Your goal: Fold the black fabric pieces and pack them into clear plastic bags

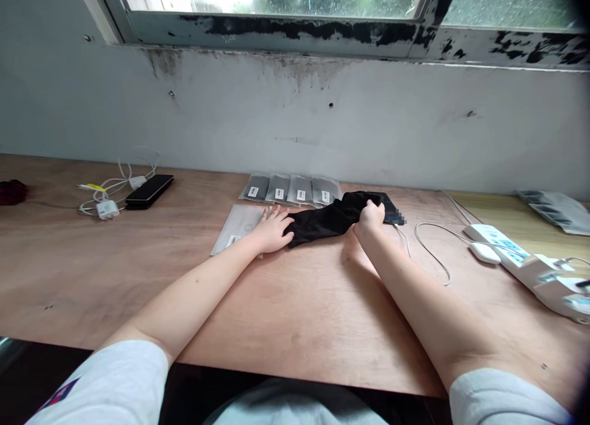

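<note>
Because the black cloth (320, 222) droops and wrinkles so easily, it looks soft and light, and I don't think it could break. It is in the middle of the table (276, 326), between the two hands. The left hand (275, 229) is spread wide, with its fingers on the cloth's left end. The right hand (370, 219) is curled up tight, holding a bunch near the other end. The two ends look like good places to hold, since the middle is floppy and may fold up. It might slide a little on the smooth wood.

A flat clear bag (235, 222) lies by the left hand, partly hidden by it. Four little bags (300, 190) sit in a row just behind the cloth. A dark flat thing, maybe a phone (393, 211), is right by the cloth's right end, so it could get bumped. A white cord (432, 257) loops nearby and might catch. The power strip (500, 243) is farther right.
</note>
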`<action>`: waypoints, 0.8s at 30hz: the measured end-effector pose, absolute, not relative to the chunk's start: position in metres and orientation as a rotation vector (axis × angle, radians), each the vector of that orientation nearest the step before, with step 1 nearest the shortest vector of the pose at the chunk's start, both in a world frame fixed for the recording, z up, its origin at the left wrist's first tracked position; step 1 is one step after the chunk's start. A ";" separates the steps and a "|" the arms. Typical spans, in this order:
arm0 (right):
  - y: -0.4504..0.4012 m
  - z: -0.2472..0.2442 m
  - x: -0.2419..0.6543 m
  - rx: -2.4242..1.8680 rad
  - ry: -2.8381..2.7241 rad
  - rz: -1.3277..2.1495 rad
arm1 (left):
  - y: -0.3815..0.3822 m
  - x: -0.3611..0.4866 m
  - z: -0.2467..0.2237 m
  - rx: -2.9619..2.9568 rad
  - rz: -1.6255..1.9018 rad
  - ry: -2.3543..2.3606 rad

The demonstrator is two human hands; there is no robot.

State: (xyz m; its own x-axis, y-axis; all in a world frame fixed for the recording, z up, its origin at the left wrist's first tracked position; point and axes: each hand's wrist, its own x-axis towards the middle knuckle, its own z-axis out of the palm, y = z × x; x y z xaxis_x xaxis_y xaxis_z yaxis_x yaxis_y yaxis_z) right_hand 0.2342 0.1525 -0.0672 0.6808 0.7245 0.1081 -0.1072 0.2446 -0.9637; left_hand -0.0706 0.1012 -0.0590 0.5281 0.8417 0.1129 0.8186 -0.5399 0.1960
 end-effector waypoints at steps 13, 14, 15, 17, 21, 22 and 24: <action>0.087 -0.050 0.156 -1.131 -2.085 0.333 | 0.112 -0.076 -0.070 2.434 0.739 1.470; 0.083 -0.053 0.152 -1.139 -2.302 0.315 | 0.111 -0.075 -0.069 2.470 0.744 1.464; 0.079 -0.056 0.149 -1.157 -2.461 0.289 | 0.109 -0.075 -0.067 2.519 0.743 1.447; 0.075 -0.060 0.147 -1.212 -2.604 0.237 | 0.105 -0.073 -0.064 2.633 0.740 1.383; 0.078 -0.054 0.149 -1.160 -2.565 0.208 | 0.099 -0.067 -0.061 2.777 0.589 1.223; 0.079 -0.052 0.150 -1.185 -2.493 0.191 | 0.098 -0.066 -0.061 2.781 0.496 1.200; 0.084 -0.048 0.154 -1.358 -2.279 0.114 | 0.099 -0.064 -0.063 2.766 0.315 1.183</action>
